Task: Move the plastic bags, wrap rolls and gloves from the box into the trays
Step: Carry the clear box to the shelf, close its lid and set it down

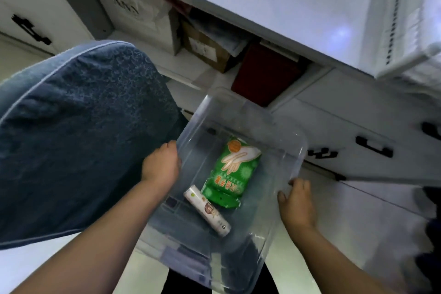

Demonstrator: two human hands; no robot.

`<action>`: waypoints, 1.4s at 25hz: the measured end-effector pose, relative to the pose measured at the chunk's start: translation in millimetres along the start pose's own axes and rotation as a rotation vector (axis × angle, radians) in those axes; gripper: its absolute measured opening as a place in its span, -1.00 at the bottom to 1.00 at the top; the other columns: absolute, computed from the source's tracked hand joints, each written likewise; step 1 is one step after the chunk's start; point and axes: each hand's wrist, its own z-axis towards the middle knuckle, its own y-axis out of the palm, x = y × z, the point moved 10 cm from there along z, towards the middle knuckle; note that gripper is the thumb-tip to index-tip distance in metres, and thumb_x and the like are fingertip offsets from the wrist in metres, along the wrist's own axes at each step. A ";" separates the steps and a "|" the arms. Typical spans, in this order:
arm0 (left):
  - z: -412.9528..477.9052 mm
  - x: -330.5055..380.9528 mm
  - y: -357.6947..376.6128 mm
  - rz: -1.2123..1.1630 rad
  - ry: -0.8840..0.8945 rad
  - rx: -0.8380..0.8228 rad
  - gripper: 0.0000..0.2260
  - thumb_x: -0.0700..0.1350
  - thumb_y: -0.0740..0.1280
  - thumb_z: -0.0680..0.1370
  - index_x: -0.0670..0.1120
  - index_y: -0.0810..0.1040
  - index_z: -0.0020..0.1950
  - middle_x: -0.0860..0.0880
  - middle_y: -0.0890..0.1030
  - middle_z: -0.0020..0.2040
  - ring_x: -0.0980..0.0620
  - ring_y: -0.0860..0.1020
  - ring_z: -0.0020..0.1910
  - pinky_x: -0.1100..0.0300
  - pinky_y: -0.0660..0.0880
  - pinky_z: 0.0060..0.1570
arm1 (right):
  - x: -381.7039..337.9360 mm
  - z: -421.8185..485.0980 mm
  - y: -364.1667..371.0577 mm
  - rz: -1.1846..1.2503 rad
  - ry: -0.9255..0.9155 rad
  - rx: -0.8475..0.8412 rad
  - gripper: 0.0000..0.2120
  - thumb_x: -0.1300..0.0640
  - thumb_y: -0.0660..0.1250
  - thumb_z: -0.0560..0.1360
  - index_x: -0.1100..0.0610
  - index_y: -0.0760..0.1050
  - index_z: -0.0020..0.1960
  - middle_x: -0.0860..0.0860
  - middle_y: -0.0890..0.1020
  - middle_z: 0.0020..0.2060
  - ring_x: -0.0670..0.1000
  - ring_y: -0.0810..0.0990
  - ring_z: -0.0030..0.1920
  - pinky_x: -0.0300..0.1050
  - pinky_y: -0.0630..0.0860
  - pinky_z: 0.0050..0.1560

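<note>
Wrap roll lies diagonally in box; left hand and right hand fingers grip its sides.

The clear box carries a green glove packet lying flat on its bottom. A white wrap roll lies slantwise just beside the packet's near corner.

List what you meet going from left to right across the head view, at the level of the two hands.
Blue cushion → left hand, gripping the clear box rim → green glove packet → right hand, holding the opposite rim → black cabinet handle.
</note>
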 end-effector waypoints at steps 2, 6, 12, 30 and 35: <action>2.1 6.1 2.7 0.021 0.002 -0.007 -0.77 -0.11 0.19 0.58 -0.20 0.41 0.17 -0.21 0.55 0.10 -0.19 0.56 -0.02 0.04 0.45 -0.21 | 24.6 -12.6 8.7 0.139 0.196 0.027 -0.67 0.15 0.35 0.45 0.20 0.38 0.17 0.20 0.53 0.09 0.25 0.56 -0.01 -0.03 0.43 -0.14; 0.9 20.1 1.4 0.040 0.022 0.008 -0.80 -0.10 0.19 0.57 -0.22 0.45 0.06 -0.24 0.57 0.05 -0.24 0.56 -0.08 0.09 0.36 -0.29 | 62.6 -33.2 34.9 0.298 0.434 -0.093 -0.83 0.10 0.30 0.46 0.19 0.43 -0.04 0.21 0.62 -0.06 0.17 0.51 -0.20 -0.13 0.33 -0.22; -27.9 73.8 0.6 0.001 0.131 0.008 -0.86 -0.07 0.27 0.52 -0.14 0.45 -0.06 -0.13 0.58 -0.15 -0.11 0.51 -0.28 0.12 0.41 -0.35 | 121.0 -58.7 15.1 0.496 0.459 -0.029 -0.85 0.20 0.35 0.40 0.22 0.43 -0.08 0.18 0.59 -0.13 0.17 0.52 -0.19 -0.11 0.40 -0.21; -309.7 482.8 86.9 -0.009 0.655 -0.139 -0.76 -0.04 0.36 0.45 -0.07 0.32 -0.26 -0.02 0.46 -0.29 -0.15 0.50 -0.19 0.13 0.30 -0.30 | 562.9 -247.8 -170.1 0.853 0.714 0.354 -0.84 0.31 0.41 0.32 0.26 0.55 -0.09 0.14 0.60 -0.24 0.12 0.55 -0.22 -0.13 0.40 -0.18; -356.7 593.3 94.6 -0.016 0.768 -0.172 -0.75 -0.01 0.38 0.45 0.00 0.33 -0.29 0.02 0.46 -0.30 0.06 0.43 -0.35 0.18 0.29 -0.42 | 643.3 -283.9 -236.1 0.824 0.718 0.535 -0.93 0.27 0.41 0.34 0.23 0.52 -0.24 0.15 0.60 -0.34 0.16 0.54 -0.30 -0.08 0.42 -0.28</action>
